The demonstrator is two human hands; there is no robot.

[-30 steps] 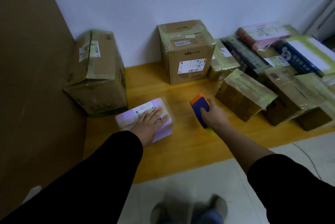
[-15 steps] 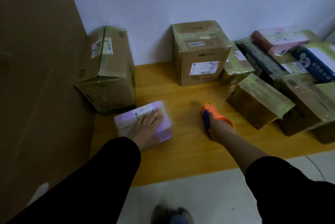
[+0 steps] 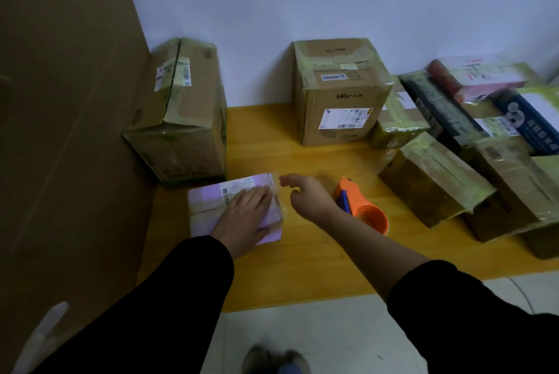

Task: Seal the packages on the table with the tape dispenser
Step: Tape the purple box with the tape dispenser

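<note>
A small pale purple package (image 3: 208, 204) with a white label lies near the left end of the wooden table (image 3: 302, 267). My left hand (image 3: 246, 216) presses flat on its top, fingers straight. Just right of the package, my right hand (image 3: 308, 196) hovers with fingers loosely extended toward the package's right edge, holding nothing. The orange and blue tape dispenser (image 3: 361, 207) stands on the table right behind that hand, apart from it.
A tall cardboard box (image 3: 181, 119) stands at the left against a brown panel (image 3: 60, 131). A square box (image 3: 338, 92) sits at the back wall. Several taped packages (image 3: 435, 180) crowd the right side. The white tiled floor (image 3: 302, 337) lies below the table edge.
My right hand let go of the tape dispenser, which now rests on the table, and moved left toward the purple package. My left hand stayed on the package.
</note>
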